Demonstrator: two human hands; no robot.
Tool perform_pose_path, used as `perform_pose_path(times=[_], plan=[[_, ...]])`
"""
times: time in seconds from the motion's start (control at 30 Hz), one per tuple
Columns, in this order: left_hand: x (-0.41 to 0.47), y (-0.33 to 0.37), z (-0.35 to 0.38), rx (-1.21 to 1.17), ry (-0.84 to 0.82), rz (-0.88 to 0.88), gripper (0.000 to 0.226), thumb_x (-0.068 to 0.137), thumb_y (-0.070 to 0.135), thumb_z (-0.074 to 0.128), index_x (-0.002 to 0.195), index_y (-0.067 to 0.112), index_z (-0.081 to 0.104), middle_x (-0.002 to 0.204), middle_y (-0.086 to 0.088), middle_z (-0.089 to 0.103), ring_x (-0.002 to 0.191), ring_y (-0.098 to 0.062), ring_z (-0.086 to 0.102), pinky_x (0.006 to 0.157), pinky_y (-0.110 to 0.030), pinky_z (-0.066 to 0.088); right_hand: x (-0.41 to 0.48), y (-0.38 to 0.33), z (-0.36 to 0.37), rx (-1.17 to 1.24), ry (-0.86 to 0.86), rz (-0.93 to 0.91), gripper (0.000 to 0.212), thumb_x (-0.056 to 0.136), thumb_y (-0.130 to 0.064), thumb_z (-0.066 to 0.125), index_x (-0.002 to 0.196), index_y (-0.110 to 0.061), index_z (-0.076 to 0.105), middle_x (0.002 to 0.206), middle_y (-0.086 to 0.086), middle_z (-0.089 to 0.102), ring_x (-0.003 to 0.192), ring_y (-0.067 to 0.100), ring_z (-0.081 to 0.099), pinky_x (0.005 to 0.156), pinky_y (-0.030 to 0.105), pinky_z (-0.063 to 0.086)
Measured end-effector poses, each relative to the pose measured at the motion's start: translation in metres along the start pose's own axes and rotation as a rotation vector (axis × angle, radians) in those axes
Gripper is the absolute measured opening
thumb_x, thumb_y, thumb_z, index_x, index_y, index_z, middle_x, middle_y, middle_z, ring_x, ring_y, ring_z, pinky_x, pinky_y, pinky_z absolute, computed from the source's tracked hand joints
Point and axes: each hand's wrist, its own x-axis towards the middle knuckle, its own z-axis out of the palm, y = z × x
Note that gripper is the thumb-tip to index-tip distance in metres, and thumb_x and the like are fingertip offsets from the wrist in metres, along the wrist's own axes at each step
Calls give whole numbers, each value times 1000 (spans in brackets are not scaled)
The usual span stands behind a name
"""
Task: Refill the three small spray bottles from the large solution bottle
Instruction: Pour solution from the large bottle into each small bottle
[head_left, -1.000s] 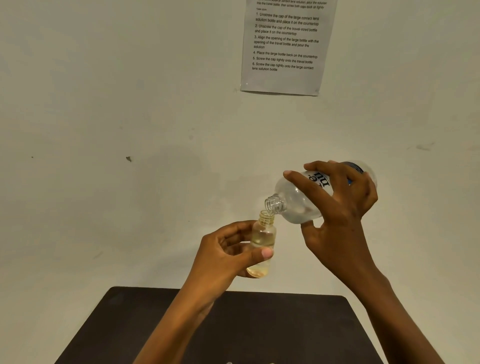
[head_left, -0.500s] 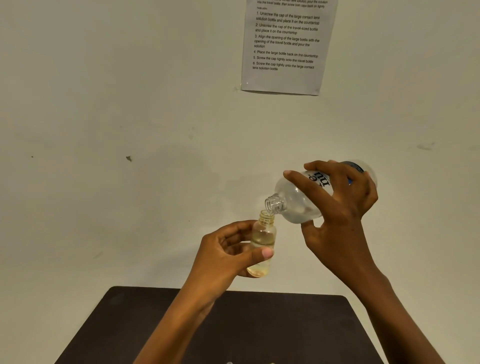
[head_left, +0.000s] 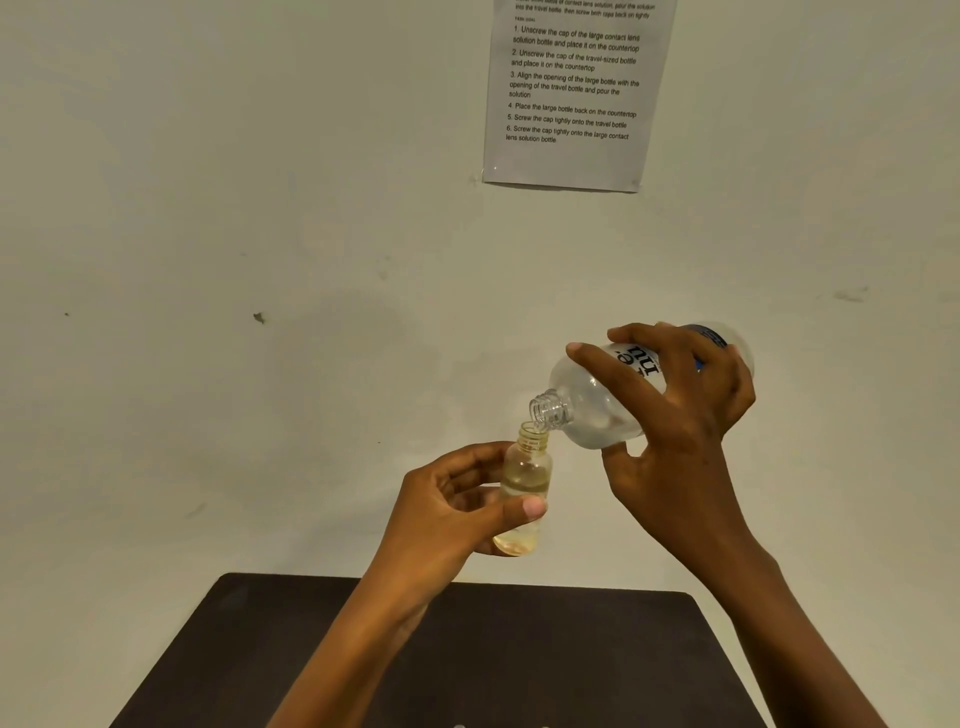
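- The wall (head_left: 208, 208) is a matt, off-white plaster face with a few scuffs and fills most of the view.
- The bench (head_left: 519, 665) is a dark, smooth slab with rounded far corners. Both forearms cross over it from the near edge.
- A glossy printed sheet (head_left: 571, 156) of numbered steps is taped flat to the wall, high and right of centre.
- The large solution bottle (head_left: 592, 405) is clear, round-shouldered plastic with a white label in black letters. It hangs in the air above the far edge of the bench, its long axis tipped down to the left. Its threaded, uncapped mouth points down-left, right at the smaller bottle's neck.
- The right hand (head_left: 675, 441) grips this bottle from the near side, fingers (head_left: 613, 371) spread and curled over the label, thumb under the belly.
- The left hand (head_left: 447, 509) holds the small spray bottle, thumb (head_left: 519, 512) across its front, curled fingers behind.
- The small spray bottle (head_left: 524, 467) is a slim, clear cylinder with a ribbed open neck. It stands upright above the middle of the far edge, holding pale yellow liquid up to its shoulder.
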Motion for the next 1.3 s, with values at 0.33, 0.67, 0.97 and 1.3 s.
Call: perform_pose_path(times=[0.33, 0.67, 0.97, 1.3], plan=[[-1, 0, 0, 7, -2, -1, 44, 54, 27, 75, 97, 33, 65, 95, 9, 71, 89, -10, 69, 62, -27, 58, -1, 1, 0, 0, -2, -8, 75, 62, -4, 69, 125, -36, 42, 128, 1, 37, 125, 28, 25, 108, 24, 2], [-2, 0, -1, 13, -11, -2, 51, 53, 30, 75, 103, 28, 66, 98, 6, 72, 90, -11, 69, 63, -28, 58, -2, 1, 0, 4, 11, -17, 72, 63, -6, 66, 125, -35, 43, 127, 1, 38, 125, 27, 26, 106, 35, 11], [-3, -1, -1, 17, -12, -2, 52, 54, 29, 75, 105, 27, 65, 100, 5, 72, 91, -12, 69, 65, -30, 59, -2, 0, 0, 11, 5, -11, 72, 64, -9, 66, 125, -36, 41, 128, 1, 37, 125, 27, 25, 105, 38, 14], [-2, -1, -1, 17, -13, 1, 50, 55, 30, 74, 104, 28, 65, 101, 6, 71, 91, -10, 68, 64, -28, 58, -1, 1, 1, -2, 7, -13, 72, 63, -8, 66, 125, -35, 42, 128, 2, 38, 126, 28, 25, 108, 29, 5]])
